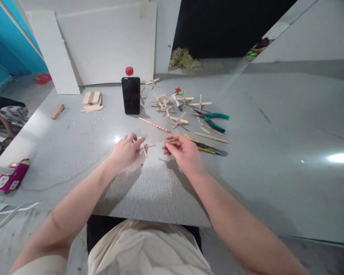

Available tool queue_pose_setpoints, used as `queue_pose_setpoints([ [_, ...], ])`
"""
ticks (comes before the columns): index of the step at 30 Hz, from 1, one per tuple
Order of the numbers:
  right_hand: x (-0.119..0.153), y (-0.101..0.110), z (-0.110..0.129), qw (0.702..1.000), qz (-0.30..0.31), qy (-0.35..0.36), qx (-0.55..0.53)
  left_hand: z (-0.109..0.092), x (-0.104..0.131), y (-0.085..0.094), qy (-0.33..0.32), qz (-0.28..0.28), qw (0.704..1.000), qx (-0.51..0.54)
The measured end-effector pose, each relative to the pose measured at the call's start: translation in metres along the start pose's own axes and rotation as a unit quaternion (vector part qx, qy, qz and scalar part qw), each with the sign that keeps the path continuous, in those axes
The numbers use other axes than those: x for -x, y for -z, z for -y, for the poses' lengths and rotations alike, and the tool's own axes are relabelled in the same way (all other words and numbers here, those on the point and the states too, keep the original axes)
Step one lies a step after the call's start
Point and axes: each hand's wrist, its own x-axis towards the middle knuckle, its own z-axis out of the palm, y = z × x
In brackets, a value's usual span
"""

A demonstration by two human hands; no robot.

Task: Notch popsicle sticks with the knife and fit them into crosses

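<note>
My left hand (126,152) rests low over the table, thumb and fingers closed on the left side of a small craft stick cross (145,150) that lies flat. Part of that cross is hidden behind the fingers. Just to its right, my right hand (185,152) pinches a thin craft stick (158,137), its free end pointing left above the table. Beyond the hands lies a red-and-white pencil (154,125). By the right hand are a yellow-and-black cutter knife (208,147) and a loose craft stick (211,137).
Several craft stick crosses (179,120) and a small white glue tube (176,101) lie farther back. Green-handled pliers (215,116) are at right. A black phone (131,96) leans upright against a red-capped bottle (129,71). A stick bundle (92,98) sits left. Another person (7,118) is at far left.
</note>
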Motion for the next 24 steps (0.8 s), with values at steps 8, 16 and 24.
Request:
queue_pose_setpoints([
  [8,0.000,-0.003,0.000,1.000,0.005,0.015,0.009,-0.002,-0.014,-0.009,0.029,0.064,0.997,0.024],
  [16,0.005,-0.007,0.001,0.999,0.007,0.025,-0.032,0.004,0.004,-0.006,0.022,-0.008,0.973,0.231],
  [24,0.011,-0.010,0.004,0.992,0.069,0.036,-0.094,-0.010,0.014,0.004,0.009,0.016,0.881,0.472],
])
